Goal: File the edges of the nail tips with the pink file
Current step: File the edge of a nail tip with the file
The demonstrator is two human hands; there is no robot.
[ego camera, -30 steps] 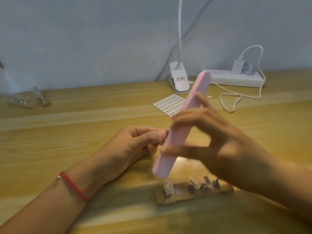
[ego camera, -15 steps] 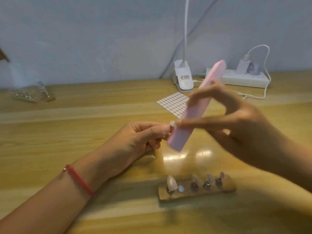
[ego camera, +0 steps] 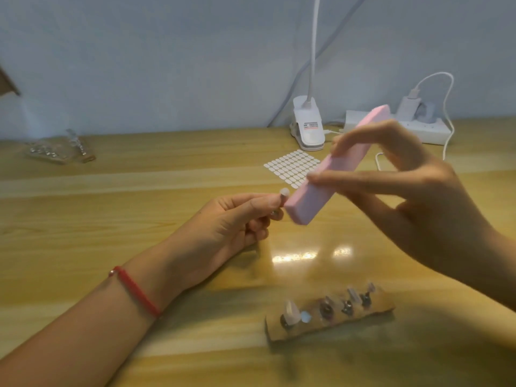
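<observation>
Looking down from the head view, we've got both hands up over the table (ego camera: 111, 219). Left hand (ego camera: 229, 222) comes in from the lower left, a red bracelet (ego camera: 136, 291) on its wrist. Thumb and forefinger are pressed together, pinching a small pale nail tip (ego camera: 284, 192) that pokes up just past the fingertips, and the other fingers are curled in under the palm.

Right hand (ego camera: 418, 196) comes in from the right and grips the pink file (ego camera: 312, 196). One finger lies across the near face, another rides the top edge further up, so the fingers sit spread along its length. The file is in the air, tilted, with its upper end towards the power strip (ego camera: 418, 129) and its lower end right at the nail tip. Touching or a hair apart? Too blurred to call.

Down front, near the lower edge, a wooden block (ego camera: 382, 305) lies flat with a row of nail tips (ego camera: 291, 314) standing on it, well clear of both hands.

Further back there's a white sticker sheet (ego camera: 291, 167) flat on the table, and behind it a white clip lamp (ego camera: 308, 127). Far left, by the wall, a clear bag (ego camera: 55, 150).
</observation>
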